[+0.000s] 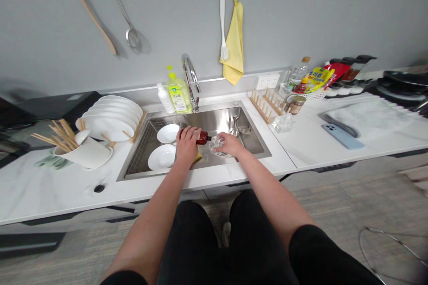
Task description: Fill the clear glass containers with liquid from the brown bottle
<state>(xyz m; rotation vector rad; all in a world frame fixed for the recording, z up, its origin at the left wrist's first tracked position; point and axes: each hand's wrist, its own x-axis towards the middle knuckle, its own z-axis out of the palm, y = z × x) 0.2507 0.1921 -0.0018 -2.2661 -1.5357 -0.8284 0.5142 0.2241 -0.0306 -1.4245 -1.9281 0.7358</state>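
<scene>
A white marble-patterned surface (67,187) is running along a grey wall (301,13), with a stainless steel sink (249,131) set into it and a chrome faucet (190,75) rising behind the basin. To the left of the sink, white plates (110,116) are standing in a wooden rack, and wooden chopsticks are fanning out of a white holder (85,153). To the right, a bamboo rack (265,104) is standing near the wall, and a pale blue smartphone (343,136) is lying on the surface. Behind the sink, a green-yellow dish soap bottle (178,93) is standing beside a white pump bottle (165,98). Inside the basin, two white bowls (162,156) are resting left of the hands. Over the basin, the left hand (187,144) is closed around the body of a small brown bottle (202,138), whose long axis is lying nearly level, with the narrow dark neck pointing toward the person's right. The right hand (230,144) is curled closed over a clear glass (218,144), which is sitting just beside the bottle's neck. A yellow sponge (197,157) is showing below the left hand.
</scene>
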